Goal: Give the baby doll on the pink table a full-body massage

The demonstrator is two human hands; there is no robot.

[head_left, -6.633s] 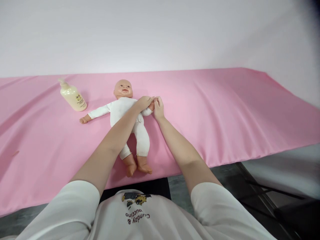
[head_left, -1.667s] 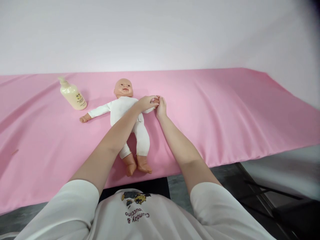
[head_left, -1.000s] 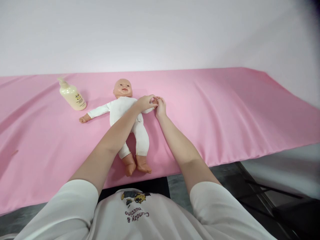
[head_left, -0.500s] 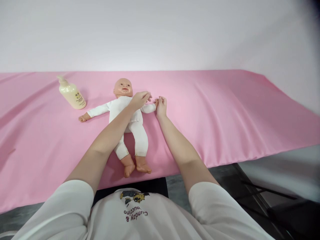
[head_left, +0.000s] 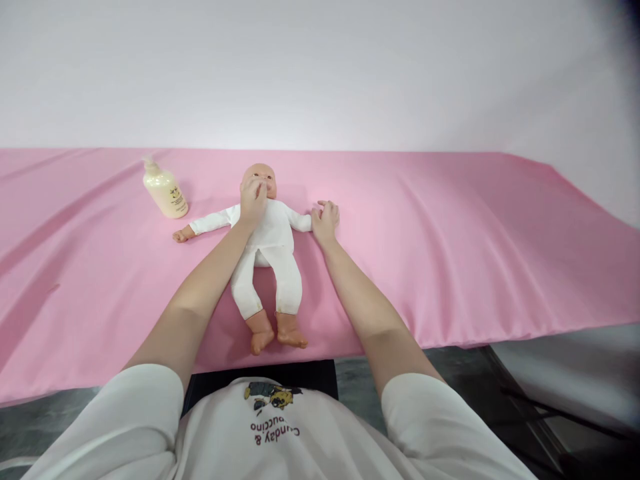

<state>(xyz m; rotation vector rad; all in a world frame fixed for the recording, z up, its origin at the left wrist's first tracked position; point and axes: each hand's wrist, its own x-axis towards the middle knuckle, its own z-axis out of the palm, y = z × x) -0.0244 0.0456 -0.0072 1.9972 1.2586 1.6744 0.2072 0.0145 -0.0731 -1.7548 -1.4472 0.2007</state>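
A baby doll (head_left: 273, 230) with a white cloth body lies on its back, its feet toward me. My left hand (head_left: 253, 200) is over the doll's upper chest and lower face, its fingers curled together and nothing visible in them. Part of the doll's face is hidden behind it. At the end of the doll's arm on the right, my right hand (head_left: 325, 220) is wrapped around the doll's hand, which it covers from sight.
A pump bottle (head_left: 167, 195) of pale yellow liquid stands left of the doll's head. Pink cloth (head_left: 425, 247) covers the table, with folds on the right. Behind it rises a white wall (head_left: 320, 73). The table's front edge runs just below the doll's feet.
My left hand has moved left, from above the doll's right-side arm to its chest and face. My right hand stays at the doll's hand, turned slightly. The view has shifted a little.
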